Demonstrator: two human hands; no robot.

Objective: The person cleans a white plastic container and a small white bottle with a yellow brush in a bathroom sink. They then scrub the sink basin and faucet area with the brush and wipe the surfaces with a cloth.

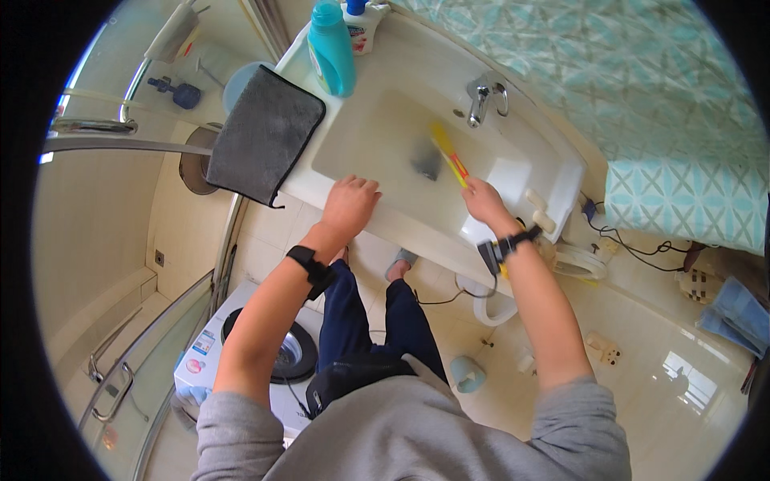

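Observation:
A white washbasin (391, 213) in front of me holds cloudy water. My right hand (484, 198) grips the lower end of a yellow-and-red handled tool, possibly a brush (448, 150), which slants over the water. Beside its upper part, a dark blurred thing (427, 165) shows in the water; I cannot tell what it is. My left hand (352, 201) holds nothing and rests on the basin's front rim, its fingers bent over the inner edge.
A grey cloth (264, 135) drapes over the basin's left rim, near a teal detergent bottle (332, 54) and a white bottle (364, 27). The chrome faucet (481, 99) rises at the back. Soap bars (543, 220) lie at right. A washing machine (240, 355) stands below left.

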